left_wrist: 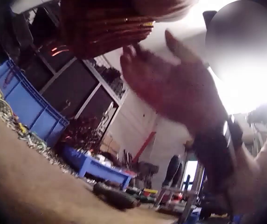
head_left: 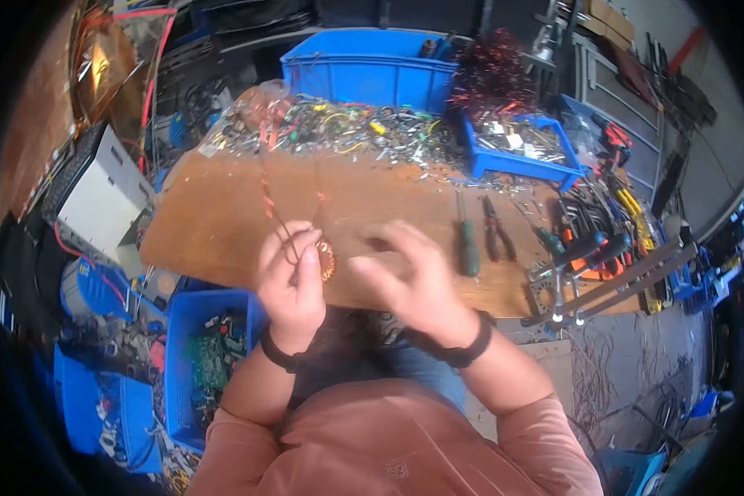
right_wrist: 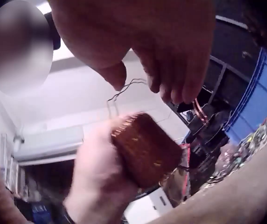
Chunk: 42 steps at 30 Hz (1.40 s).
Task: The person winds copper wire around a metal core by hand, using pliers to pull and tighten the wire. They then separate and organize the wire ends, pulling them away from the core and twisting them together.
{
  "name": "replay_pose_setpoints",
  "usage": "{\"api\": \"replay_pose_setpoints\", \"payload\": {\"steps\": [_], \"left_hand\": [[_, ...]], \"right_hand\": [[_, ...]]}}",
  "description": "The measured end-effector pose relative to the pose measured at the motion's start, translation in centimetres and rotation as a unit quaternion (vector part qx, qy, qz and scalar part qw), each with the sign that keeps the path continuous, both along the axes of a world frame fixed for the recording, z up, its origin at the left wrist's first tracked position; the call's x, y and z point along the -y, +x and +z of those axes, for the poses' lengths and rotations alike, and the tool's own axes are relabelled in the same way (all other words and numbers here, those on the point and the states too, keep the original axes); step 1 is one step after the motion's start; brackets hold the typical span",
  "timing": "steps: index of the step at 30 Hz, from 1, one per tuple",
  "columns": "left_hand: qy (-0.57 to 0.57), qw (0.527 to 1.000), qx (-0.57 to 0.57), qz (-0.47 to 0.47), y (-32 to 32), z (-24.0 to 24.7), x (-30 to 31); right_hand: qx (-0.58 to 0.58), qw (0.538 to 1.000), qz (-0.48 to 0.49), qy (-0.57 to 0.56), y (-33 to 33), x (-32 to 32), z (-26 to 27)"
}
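Wooden bench top (head_left: 223,215): the largest item, lying under and beyond both of your hands. Blue crate (head_left: 372,74): at the far edge, well beyond your grip. Scrap heap (head_left: 347,132): mixed wires and metal parts, between the crate and your hands. Blue tray (head_left: 521,161): beyond your right hand and off to its right, holding small metal pieces. Left hand (head_left: 291,281): your fingers are curled round the copper coil (head_left: 327,260), which sits at the fingertip end of the grip, on the side facing your other hand; the right wrist view shows it as a blocky wound bundle (right_wrist: 145,149) jutting out of the fist toward your right hand. Right hand (head_left: 409,277): fingers spread and relaxed, holding nothing, just beside the coil but apart from it, blurred in the head view. It is the nearer free hand, and the coil lies to its left. Green screwdriver (head_left: 468,248): flat on the bench just right of your right hand, shaft pointing away from you. Pliers (head_left: 498,231): beside the screwdriver, further right. Copper lead (head_left: 266,194): runs from your left grip up and away toward the heap. Thin dark wires (right_wrist: 124,91): rise from the coil toward your right fingertips; contact cannot be told.
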<state>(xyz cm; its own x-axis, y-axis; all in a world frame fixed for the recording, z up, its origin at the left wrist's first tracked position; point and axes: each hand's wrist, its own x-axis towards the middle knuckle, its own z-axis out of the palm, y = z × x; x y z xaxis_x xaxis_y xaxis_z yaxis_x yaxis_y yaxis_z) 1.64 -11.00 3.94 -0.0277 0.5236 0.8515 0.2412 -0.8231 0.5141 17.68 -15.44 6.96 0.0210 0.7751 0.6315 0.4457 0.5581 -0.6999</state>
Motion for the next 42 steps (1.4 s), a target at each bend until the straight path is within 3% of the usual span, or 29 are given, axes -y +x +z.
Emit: {"api": "replay_pose_setpoints", "payload": {"steps": [1,2,5,8,12,15,20,21,24,27,30,32,33,34,36,39,42], "left_hand": [[-0.060,0.998,0.022,-0.024,0.6,-1.4,-0.2],[0.033,0.998,-0.051,0.011,0.9,-1.8,-0.9],[0.036,0.994,-0.103,0.022,1.9,-2.6,-1.2],[0.000,0.996,-0.090,-0.029,2.0,-4.8,-2.3],[0.014,0.994,-0.106,-0.007,2.1,-6.7,-3.1],[0.004,0.997,-0.077,-0.010,2.2,-7.5,-3.5],[-0.021,0.997,-0.063,-0.032,2.9,-7.1,-3.4],[-0.040,0.991,-0.094,-0.083,2.9,-6.5,-3.9],[-0.093,0.976,-0.195,-0.003,3.1,-9.9,-5.4],[-0.025,0.985,-0.172,0.003,3.6,-9.4,-5.1],[-0.009,0.979,-0.189,0.073,3.8,-8.8,-4.8],[-0.008,0.974,-0.198,0.107,3.5,-8.9,-5.2],[-0.018,0.971,-0.217,0.101,3.5,-8.7,-5.1],[-0.014,0.971,-0.223,0.088,3.2,-8.8,-5.1],[-0.009,0.970,-0.234,0.060,2.8,-9.1,-5.2],[-0.004,0.962,-0.266,0.060,3.1,-8.9,-5.0],[-0.009,0.969,-0.233,0.077,3.3,-8.9,-4.9]], "right_hand": [[-0.055,0.998,0.017,0.010,-1.2,-0.4,0.2],[-0.110,0.993,0.038,0.019,-2.1,-0.8,0.3],[-0.178,0.974,0.072,-0.119,-2.5,-2.0,0.5],[-0.016,0.999,-0.040,-0.009,-3.0,-3.2,-1.9],[-0.166,0.973,0.072,-0.142,-3.2,-3.7,-3.0],[-0.180,0.979,0.062,-0.076,-3.6,-3.9,-3.5],[-0.267,0.943,0.125,-0.151,-3.0,-4.2,-4.2],[-0.268,0.941,0.137,-0.151,-2.8,-4.2,-4.4],[-0.317,0.923,0.152,-0.156,-3.1,-4.0,-4.9],[-0.352,0.900,0.179,-0.182,-1.7,-4.1,-5.0],[-0.360,0.893,0.175,-0.205,0.5,-2.7,-0.8],[-0.375,0.870,0.159,-0.279,1.9,-2.9,1.2],[-0.297,0.911,0.097,-0.268,2.9,-3.6,1.1],[-0.356,0.880,0.171,-0.265,3.9,-3.8,2.3],[-0.390,0.849,0.161,-0.317,4.7,-3.4,5.5],[-0.357,0.853,0.186,-0.332,5.1,-4.2,7.0],[-0.404,0.826,0.210,-0.333,5.8,-5.6,6.1]]}}
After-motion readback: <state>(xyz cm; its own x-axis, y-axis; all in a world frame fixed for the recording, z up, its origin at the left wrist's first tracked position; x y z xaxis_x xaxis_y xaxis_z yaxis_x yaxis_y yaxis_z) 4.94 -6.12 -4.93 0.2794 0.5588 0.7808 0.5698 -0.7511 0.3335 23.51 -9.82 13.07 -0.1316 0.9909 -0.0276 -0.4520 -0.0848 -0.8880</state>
